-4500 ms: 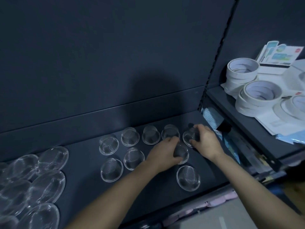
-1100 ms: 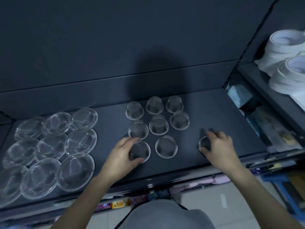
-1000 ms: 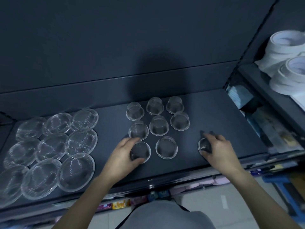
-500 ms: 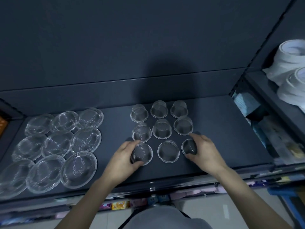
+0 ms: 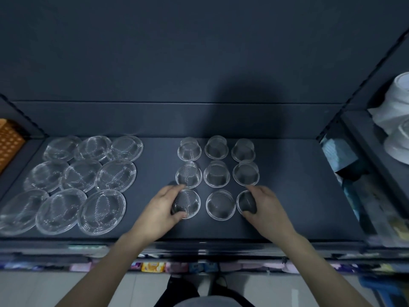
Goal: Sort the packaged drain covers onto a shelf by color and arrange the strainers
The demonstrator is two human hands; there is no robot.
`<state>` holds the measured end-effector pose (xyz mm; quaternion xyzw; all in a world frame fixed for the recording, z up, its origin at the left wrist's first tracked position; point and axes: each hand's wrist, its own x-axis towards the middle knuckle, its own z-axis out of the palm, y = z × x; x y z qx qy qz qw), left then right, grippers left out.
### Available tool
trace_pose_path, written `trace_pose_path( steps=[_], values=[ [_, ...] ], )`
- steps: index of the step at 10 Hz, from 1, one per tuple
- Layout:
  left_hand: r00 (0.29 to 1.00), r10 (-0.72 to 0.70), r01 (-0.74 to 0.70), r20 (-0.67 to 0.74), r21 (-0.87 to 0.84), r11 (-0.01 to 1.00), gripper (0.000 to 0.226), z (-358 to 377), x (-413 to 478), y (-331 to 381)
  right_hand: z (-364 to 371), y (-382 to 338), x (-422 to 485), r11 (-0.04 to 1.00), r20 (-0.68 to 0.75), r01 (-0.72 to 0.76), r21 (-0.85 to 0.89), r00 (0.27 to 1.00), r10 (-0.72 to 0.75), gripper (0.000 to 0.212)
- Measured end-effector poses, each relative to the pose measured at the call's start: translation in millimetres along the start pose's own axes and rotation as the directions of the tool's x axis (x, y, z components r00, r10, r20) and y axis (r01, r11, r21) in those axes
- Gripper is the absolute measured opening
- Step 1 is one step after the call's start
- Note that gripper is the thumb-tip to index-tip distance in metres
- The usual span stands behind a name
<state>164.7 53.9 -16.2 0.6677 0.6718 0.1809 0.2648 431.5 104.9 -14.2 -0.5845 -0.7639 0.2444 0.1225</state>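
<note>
- An orange perforated basket (image 5: 8, 142) is poking in at the far left. The frame edge is cutting it off, so its full shape cannot be told.
- Nine wide shallow strainers (image 5: 81, 173) are lying in three rows on the left part of the dark matte shelf (image 5: 155, 156). They are round, with fine mesh glinting under clear plastic. Their rims are overlapping, and the front-left one is running out of view.
- Below the shelf's front lip, small coloured packets (image 5: 152, 267) are showing only as a smear; any print is too blurred to read.
- The left hand (image 5: 161, 207) is grasping the front-left cup strainer (image 5: 190, 203), its fingers (image 5: 174, 188) curling over the far rim and hiding the cup's left side.
- Nine small cup strainers (image 5: 215, 173) are sitting in a three-by-three grid at mid-shelf. They are deeper, round and meshed.
- The right hand (image 5: 265, 209) is grasping the front-right cup strainer (image 5: 245, 202) and covering its right half.
- Bluish items (image 5: 338, 151) beside the shelf are too blurred to identify.
- White tape rolls (image 5: 398, 147) are being clipped by the right edge.
</note>
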Motion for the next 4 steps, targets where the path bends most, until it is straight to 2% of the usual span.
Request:
trace_pose_path(
  steps=[2,3,4],
  values=[
    [0.997,-0.071,0.070,-0.019,-0.023,0.997,0.084,0,-2,5,1,2,-3,0.995,0.012,0.030,-0.098,0.999,-0.029,0.079],
    [0.997,-0.055,0.053,-0.061,-0.046,0.998,0.089,-2,-5,6,-2,3,-6,1.000,0.048,0.020,-0.012,0.999,-0.020,0.092],
    [0.992,-0.022,0.017,-0.121,-0.043,0.999,0.089,-10,-7,8,-12,1,-16,0.996,0.022,0.006,0.087,1.000,-0.008,0.095]
  ],
)
